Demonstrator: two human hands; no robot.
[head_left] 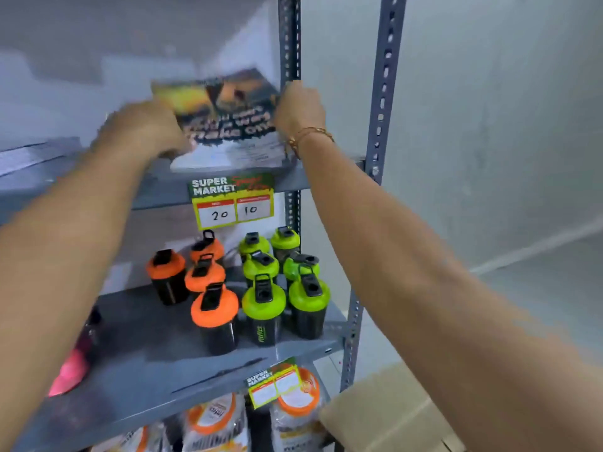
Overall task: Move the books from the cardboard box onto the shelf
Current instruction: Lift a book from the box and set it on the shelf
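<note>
Head view: both arms reach up to the upper shelf (163, 187) of a grey metal rack. Left hand (143, 125) and right hand (298, 107) each have a grip clamped on a side edge of one book (228, 119), dark cover with orange-yellow artwork and blurred white lettering, cover facing the camera. The book is tilted, its lower edge resting at or just above the shelf board near the front lip; motion blur hides actual contact. Gold bracelet (310, 133) on the right wrist. A thin flat stack (36, 154) lies further left on the same shelf, probably books, too blurred to confirm. A supermarket price tag (232, 202) hangs below the book. The next shelf down carries orange-lidded shakers (213, 316) and green-lidded shakers (264, 308). The cardboard box (388, 409) sits low right beside the rack; its contents are not visible.

Risks, judged: the book sits close to the front edge, so letting go early could tip it forward onto the shakers. The right hand is tight against the upright post (288, 44), so the knuckles or the bracelet may catch there.
</note>
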